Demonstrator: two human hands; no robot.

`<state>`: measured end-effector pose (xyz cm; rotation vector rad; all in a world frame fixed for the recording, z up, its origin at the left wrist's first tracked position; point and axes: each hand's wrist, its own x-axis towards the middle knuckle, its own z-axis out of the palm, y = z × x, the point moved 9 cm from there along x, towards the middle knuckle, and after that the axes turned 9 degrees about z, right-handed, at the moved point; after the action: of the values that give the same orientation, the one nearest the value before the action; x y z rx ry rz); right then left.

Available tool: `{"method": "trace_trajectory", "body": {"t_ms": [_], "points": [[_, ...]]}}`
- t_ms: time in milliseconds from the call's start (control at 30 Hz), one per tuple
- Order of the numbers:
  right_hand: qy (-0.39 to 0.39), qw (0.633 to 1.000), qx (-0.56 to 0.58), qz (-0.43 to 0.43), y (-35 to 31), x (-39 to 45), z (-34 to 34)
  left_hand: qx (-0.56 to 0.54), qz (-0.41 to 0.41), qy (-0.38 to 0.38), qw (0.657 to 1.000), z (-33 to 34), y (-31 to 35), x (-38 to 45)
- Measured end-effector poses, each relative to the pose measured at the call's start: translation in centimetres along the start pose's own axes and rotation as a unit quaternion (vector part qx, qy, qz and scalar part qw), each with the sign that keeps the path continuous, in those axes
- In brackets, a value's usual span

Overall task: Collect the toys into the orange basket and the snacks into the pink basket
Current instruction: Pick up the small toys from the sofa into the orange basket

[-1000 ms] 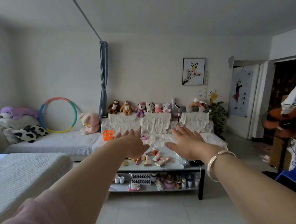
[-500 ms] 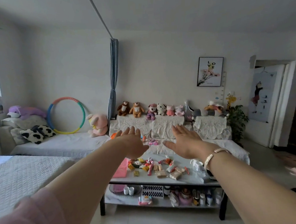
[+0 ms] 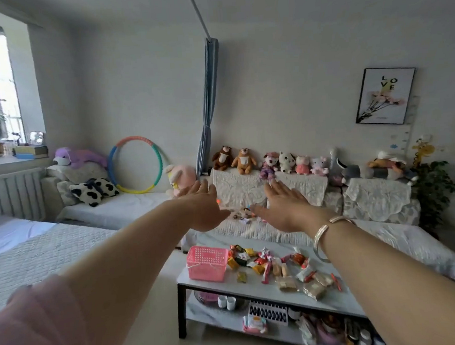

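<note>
Both my arms stretch forward over the room. My left hand (image 3: 202, 206) and my right hand (image 3: 282, 203) are held out flat with straight fingers and hold nothing. A pink basket (image 3: 207, 264) stands at the left end of the white coffee table (image 3: 258, 286). Several wrapped snacks (image 3: 279, 268) lie scattered on the table to the basket's right. A few small toys (image 3: 244, 214) lie on the sofa seat between my hands. Only a sliver of the orange basket (image 3: 218, 200) shows beside my left hand; the hand hides the rest.
A cream sofa (image 3: 371, 197) behind the table carries a row of plush toys (image 3: 271, 162) along its back. A bed (image 3: 33, 256) lies at the left, a daybed with cushions and a hoop (image 3: 135, 165) beyond it. The table's lower shelf (image 3: 271, 314) holds cups and bottles.
The view has moved closer to the table and turned left. The pink basket and snacks now lie below my hands, which stay flat and apart. The orange basket has slipped behind my left hand.
</note>
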<state>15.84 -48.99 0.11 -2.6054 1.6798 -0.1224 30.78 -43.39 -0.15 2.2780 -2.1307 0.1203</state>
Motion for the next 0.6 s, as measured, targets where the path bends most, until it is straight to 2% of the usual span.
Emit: {"method": "trace_trajectory", "body": {"t_ms": [367,600], "points": [[0.01,0.997,-0.01,-0.072,-8.3,19.3,0.1,-0.009,-0.087,0.011,0.996,-0.1,-13.1,11.4],[0.012,0.998,-0.008,-0.057,-13.8,28.4,1.7,0.013,-0.075,0.014,0.997,0.7,-22.7,18.8]]}}
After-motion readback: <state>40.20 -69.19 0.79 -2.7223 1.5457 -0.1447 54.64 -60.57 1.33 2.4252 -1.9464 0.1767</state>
